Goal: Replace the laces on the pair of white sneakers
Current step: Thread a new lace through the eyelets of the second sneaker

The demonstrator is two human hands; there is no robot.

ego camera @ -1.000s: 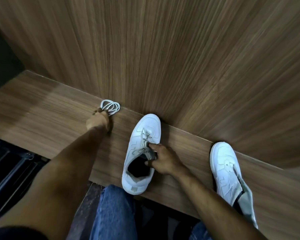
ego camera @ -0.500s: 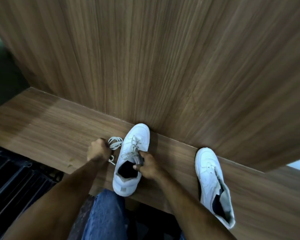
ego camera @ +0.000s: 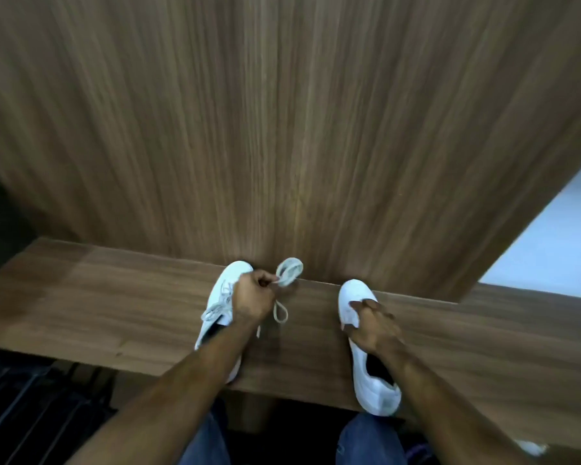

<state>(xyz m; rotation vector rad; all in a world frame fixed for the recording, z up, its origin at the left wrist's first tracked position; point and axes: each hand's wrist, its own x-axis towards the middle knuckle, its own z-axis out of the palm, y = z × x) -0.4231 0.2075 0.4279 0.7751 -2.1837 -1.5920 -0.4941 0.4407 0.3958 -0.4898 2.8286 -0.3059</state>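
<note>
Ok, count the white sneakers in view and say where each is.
2. One sneaker lies on the wooden ledge under the left hand, which grips a coiled lace. The other sneaker lies to its right, under the right hand.

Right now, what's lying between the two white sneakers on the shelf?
In the head view, the coiled lace gripped by the left hand hangs between left sneaker and right sneaker; otherwise bare wood.
</note>
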